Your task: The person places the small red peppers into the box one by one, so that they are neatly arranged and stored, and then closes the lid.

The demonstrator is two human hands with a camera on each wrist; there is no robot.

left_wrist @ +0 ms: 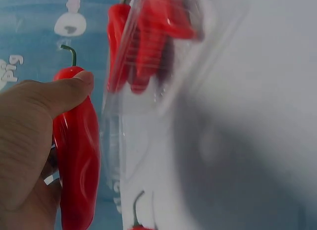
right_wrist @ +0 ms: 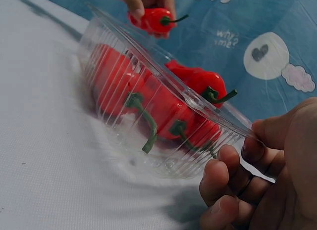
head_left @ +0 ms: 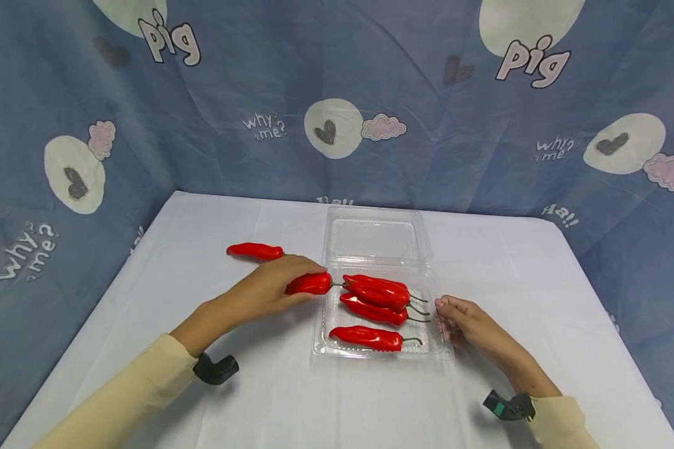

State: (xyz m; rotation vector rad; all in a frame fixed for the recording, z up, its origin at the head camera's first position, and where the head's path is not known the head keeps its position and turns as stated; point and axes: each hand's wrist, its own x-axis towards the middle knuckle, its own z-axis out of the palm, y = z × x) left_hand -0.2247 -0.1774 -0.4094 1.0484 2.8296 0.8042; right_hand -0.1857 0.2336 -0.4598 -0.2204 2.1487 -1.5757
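My left hand grips a red chili pepper at the left edge of a clear plastic container, its green stem pointing right over the rim. In the left wrist view the thumb lies across the top of this chili pepper, near the stem. Several red chili peppers lie in the container, stems to the right. One sits apart at the front, while the others are bunched behind it. At the container's right side, my right hand pinches the rim between thumb and finger, as the right wrist view shows.
The container's clear lid is folded back, flat on the white tablecloth. Another red chili pepper lies on the cloth behind the left hand. A blue printed curtain hangs behind and beside the table.
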